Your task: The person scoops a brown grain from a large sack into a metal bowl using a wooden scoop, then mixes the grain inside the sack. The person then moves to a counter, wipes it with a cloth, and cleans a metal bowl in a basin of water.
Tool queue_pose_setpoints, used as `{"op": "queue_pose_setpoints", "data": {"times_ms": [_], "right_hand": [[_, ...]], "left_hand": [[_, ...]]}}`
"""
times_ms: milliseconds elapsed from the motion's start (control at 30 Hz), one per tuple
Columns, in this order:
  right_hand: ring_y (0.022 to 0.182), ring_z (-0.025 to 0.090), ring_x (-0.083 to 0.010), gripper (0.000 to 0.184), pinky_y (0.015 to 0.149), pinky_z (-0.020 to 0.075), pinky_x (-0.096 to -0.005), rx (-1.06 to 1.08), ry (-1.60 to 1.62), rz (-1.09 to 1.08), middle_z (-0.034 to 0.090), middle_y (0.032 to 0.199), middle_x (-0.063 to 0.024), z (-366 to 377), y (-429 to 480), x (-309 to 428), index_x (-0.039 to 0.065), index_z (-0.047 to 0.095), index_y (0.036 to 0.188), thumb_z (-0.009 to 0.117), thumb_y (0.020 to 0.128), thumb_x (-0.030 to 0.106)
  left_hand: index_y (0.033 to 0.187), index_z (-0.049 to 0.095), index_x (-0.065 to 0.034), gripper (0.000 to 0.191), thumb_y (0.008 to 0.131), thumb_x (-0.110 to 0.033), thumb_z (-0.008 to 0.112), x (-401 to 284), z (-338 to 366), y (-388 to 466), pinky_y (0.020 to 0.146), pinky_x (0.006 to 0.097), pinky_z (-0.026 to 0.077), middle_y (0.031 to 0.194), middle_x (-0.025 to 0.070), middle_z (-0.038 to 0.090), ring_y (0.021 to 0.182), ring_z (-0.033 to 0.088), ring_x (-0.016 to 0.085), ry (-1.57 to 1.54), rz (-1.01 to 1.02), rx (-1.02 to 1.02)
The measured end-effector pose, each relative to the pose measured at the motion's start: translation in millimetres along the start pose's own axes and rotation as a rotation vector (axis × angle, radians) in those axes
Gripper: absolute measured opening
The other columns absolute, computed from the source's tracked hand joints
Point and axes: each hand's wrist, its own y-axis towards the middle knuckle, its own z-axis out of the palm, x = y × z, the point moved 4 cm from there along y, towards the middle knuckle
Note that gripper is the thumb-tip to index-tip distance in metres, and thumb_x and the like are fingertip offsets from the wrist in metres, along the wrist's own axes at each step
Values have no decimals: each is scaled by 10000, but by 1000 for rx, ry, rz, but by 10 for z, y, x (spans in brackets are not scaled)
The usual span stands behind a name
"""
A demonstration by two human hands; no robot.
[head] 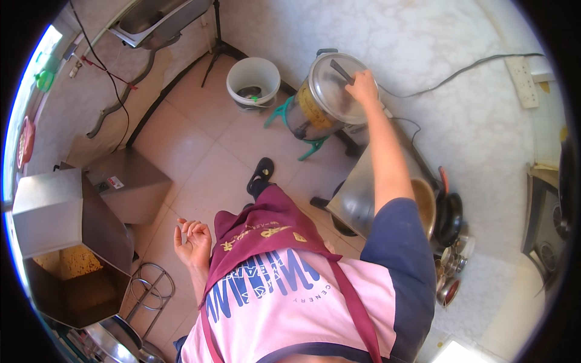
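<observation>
At the upper right, my right hand (364, 87) is closed on the dark handle (341, 71) on the lid of a large metal pot. The round, shiny lid (331, 93) lies on the pot (300, 113), which has a yellow band with writing around its side and rests on a green stand (278, 113). My left hand (194, 238) is raised beside the maroon apron (261, 222), with its fingers loosely curled and apart and nothing in them.
A white bucket (253, 75) with a dark item inside stands left of the pot. A metal cabinet (129, 181) and an open metal box (50, 218) are at the left. Pans (449, 218) hang at the right. A cable (458, 72) runs along the wall to a power strip (522, 81).
</observation>
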Motion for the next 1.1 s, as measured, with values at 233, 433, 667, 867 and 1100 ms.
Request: {"op": "queue_pose_setpoints", "data": {"times_ms": [233, 433, 667, 867, 1100], "right_hand": [[902, 640, -279, 533, 792, 494, -356, 38, 380, 163, 660, 975, -180, -343, 451, -730, 6, 647, 1002, 701, 619, 371], [915, 640, -254, 512, 811, 481, -325, 71, 820, 220, 664, 968, -183, -907, 395, -1045, -58, 598, 1083, 689, 697, 266], [802, 630, -334, 392, 728, 491, -390, 45, 444, 148, 650, 830, -207, -355, 165, -184, -6, 642, 898, 681, 653, 297], [734, 595, -347, 299, 666, 467, -429, 36, 311, 123, 616, 739, -178, -65, 226, -23, 16, 630, 811, 691, 653, 261], [922, 521, -333, 369, 797, 415, -448, -418, 37, 71, 562, 1018, -143, -530, 65, 722, 64, 572, 1018, 720, 697, 169]], "left_hand": [[963, 570, -37, 143, 852, -106, 512, 253, 726, 789, 664, 269, 349, 667, -11, 414, 608, 396, 108, 96, -25, 60], [964, 572, -34, 145, 857, -103, 505, 690, 1257, 1415, 671, 267, 348, 673, -6, 420, 609, 398, 110, 145, -95, 104], [958, 564, -30, 148, 834, -88, 510, 1192, 1301, 1795, 671, 264, 348, 675, -9, 411, 614, 396, 110, 162, -226, 2], [938, 576, -34, 157, 842, -126, 493, 1316, 1535, 2129, 654, 261, 348, 664, -9, 409, 609, 393, 107, 233, -236, -59], [945, 572, -23, 153, 838, -112, 506, 1398, 1901, 2778, 668, 267, 348, 668, -4, 407, 625, 401, 116, 308, -306, -137]]}}
